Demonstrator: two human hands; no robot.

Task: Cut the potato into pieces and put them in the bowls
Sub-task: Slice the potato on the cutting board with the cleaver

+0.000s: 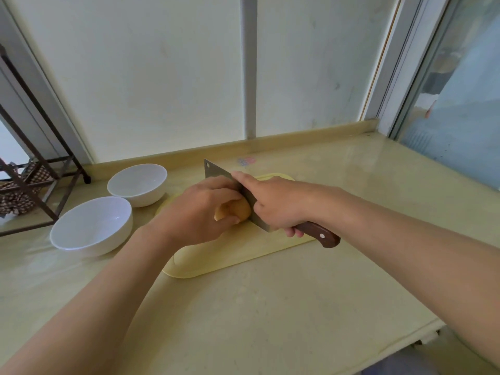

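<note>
A yellow-brown potato (239, 209) lies on a pale yellow cutting board (243, 253) in the middle of the counter. My left hand (200, 212) is curled over the potato and holds it down, hiding most of it. My right hand (273, 204) grips a cleaver (216, 171) by its brown wooden handle, index finger stretched along the blade's spine. The blade stands against the potato's right end, its edge down at the board. Two white bowls stand left of the board, the near bowl (90, 228) and the far bowl (138, 184); both look empty.
A dark metal rack (35, 169) holding checked cloth stands at the far left of the beige counter (270, 307). A wall and window frame close off the back; a glass pane rises at the right. The counter's front edge drops off at the lower right.
</note>
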